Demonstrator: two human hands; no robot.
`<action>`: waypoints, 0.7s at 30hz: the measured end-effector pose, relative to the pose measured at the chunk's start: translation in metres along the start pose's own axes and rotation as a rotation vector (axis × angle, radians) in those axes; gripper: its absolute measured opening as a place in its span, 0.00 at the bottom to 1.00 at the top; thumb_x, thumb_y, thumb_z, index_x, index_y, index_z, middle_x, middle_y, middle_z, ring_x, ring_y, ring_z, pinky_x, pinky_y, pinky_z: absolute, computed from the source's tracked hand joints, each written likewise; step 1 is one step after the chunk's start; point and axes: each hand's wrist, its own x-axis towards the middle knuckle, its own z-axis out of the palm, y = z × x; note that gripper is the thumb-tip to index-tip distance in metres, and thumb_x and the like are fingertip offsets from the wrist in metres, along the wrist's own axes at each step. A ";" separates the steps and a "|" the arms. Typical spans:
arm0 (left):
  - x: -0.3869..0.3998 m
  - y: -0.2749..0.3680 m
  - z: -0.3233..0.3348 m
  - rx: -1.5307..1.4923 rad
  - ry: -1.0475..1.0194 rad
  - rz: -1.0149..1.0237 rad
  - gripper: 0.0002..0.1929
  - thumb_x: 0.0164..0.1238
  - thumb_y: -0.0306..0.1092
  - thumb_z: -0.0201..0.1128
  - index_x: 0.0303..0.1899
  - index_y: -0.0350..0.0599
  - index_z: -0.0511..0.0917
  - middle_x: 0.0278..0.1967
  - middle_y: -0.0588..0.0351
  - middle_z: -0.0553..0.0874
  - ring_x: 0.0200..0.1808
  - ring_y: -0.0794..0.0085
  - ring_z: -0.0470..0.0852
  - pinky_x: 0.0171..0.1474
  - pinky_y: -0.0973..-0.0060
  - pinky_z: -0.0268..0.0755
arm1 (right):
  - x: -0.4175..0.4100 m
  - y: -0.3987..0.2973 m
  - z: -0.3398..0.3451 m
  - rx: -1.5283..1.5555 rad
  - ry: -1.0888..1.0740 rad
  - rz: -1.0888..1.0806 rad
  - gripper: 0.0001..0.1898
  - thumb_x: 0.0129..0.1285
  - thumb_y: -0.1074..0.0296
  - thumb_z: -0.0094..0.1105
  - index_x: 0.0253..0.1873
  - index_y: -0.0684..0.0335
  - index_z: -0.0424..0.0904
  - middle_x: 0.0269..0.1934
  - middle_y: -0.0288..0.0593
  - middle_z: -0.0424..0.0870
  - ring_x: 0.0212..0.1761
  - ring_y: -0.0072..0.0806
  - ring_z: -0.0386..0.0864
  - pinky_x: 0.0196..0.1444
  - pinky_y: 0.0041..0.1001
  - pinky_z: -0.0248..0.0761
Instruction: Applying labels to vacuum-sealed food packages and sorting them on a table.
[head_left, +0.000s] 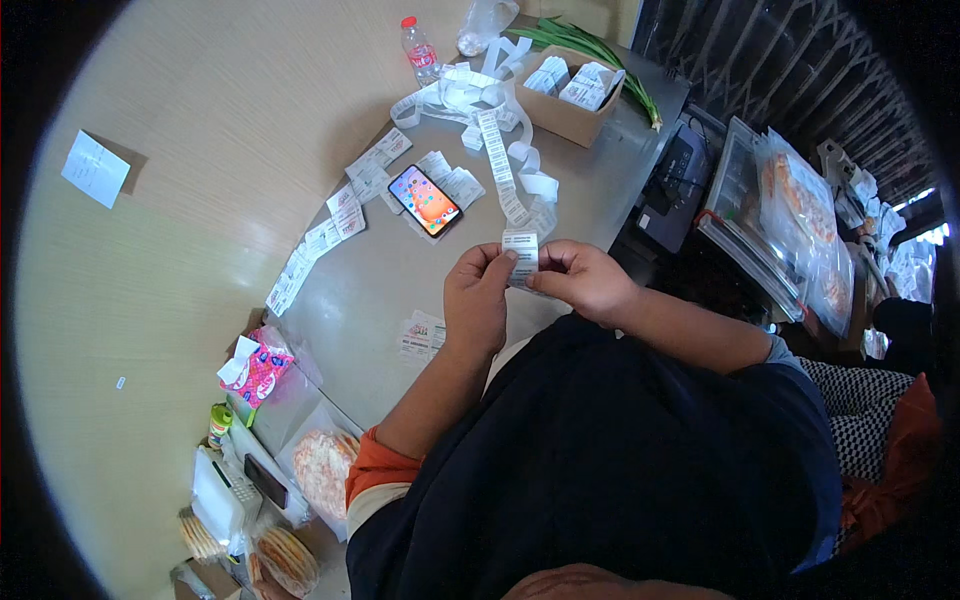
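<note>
Between my two hands is the end of a long strip of white printed labels (520, 259). My left hand (480, 292) pinches its left edge with thumb and forefinger. On the other edge, my right hand (581, 277) grips it low down with the thumb on top. From there the strip (496, 161) runs up the metal table (360, 277) to a loose, curled heap of label tape (465, 90). A smartphone (425, 201) with a lit screen lies on some printed slips (457, 180). More printed cards (424, 335) lie beside my left forearm, partly hidden by it.
A cardboard box (559, 124) holding paper stacks stands at the back, with green onions (600, 56) behind it. A plastic bottle (420, 52) is near the wall. Slips (322, 238) line the left edge. A tissue pack (259, 367) and bagged flatbreads (285, 559) sit lower left.
</note>
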 end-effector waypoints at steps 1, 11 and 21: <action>-0.001 0.001 0.001 0.000 -0.001 -0.001 0.07 0.63 0.28 0.57 0.37 0.34 0.76 0.31 0.57 0.80 0.32 0.80 0.75 0.39 0.82 0.67 | 0.001 0.005 -0.001 0.001 0.001 0.000 0.10 0.60 0.66 0.58 0.39 0.68 0.76 0.30 0.36 0.78 0.32 0.18 0.72 0.35 0.21 0.67; -0.001 0.000 -0.003 -0.135 -0.056 -0.040 0.07 0.61 0.27 0.57 0.39 0.34 0.76 0.32 0.57 0.80 0.32 0.79 0.76 0.40 0.81 0.67 | 0.010 0.015 0.002 0.212 0.089 -0.070 0.09 0.59 0.69 0.56 0.41 0.69 0.77 0.32 0.37 0.79 0.33 0.19 0.74 0.38 0.22 0.68; -0.002 -0.002 -0.008 0.248 -0.083 0.054 0.05 0.59 0.27 0.59 0.36 0.36 0.77 0.30 0.57 0.81 0.30 0.76 0.76 0.39 0.79 0.68 | 0.016 0.019 -0.005 0.088 0.354 -0.255 0.13 0.58 0.66 0.60 0.44 0.67 0.76 0.37 0.42 0.79 0.41 0.24 0.75 0.47 0.25 0.66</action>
